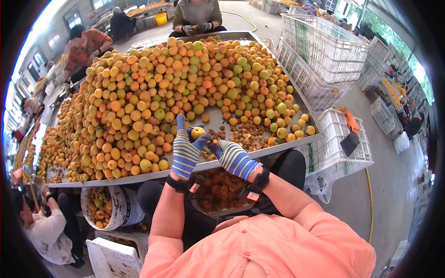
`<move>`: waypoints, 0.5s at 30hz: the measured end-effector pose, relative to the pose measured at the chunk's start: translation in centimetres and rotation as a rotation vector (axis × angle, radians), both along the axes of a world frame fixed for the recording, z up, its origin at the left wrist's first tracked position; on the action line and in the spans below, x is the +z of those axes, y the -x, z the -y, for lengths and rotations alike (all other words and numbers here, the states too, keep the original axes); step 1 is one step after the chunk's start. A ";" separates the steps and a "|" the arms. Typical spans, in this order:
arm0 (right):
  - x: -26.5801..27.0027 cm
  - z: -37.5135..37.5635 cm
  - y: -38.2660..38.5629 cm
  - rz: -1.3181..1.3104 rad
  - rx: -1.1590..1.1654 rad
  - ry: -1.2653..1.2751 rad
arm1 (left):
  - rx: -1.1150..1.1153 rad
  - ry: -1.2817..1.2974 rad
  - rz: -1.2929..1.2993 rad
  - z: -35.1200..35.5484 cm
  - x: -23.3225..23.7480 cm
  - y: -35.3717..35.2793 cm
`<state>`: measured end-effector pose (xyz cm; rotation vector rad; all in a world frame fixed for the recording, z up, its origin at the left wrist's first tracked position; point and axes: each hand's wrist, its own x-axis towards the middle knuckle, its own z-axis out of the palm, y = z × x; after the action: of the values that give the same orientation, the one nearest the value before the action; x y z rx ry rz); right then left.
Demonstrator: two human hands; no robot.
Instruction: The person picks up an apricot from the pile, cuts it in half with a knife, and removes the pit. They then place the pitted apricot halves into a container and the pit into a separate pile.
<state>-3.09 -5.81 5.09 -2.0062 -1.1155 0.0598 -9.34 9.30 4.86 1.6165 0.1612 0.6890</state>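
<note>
Yellow fruit (198, 133), one, gripped by left hand (186, 149), right hand (235, 158), grip unclear, one tray (296, 143)

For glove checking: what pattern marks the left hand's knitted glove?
The knitted glove is mostly striped blue and pale yellow; best seen in the head view.

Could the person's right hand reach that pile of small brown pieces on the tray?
Probably yes: the right hand is right beside the brown pieces at the near edge of the tray, and nothing seems to block it, though I cannot tell whether its fingers are free.
</note>
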 end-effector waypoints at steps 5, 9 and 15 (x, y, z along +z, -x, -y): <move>2.0 0.2 0.5 -0.907 0.138 0.069 | -0.052 0.274 -0.045 0.3 -0.7 -0.5; 3.3 1.1 1.5 -1.387 0.128 -0.129 | -0.147 0.403 0.015 0.4 -1.3 -0.7; -0.1 1.1 0.4 -0.876 -0.128 -0.448 | -0.101 0.489 0.097 1.4 -0.3 -1.2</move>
<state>-3.49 -6.91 4.94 -1.3924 -0.3832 0.5195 -8.13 7.92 4.54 1.1142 0.1613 0.5927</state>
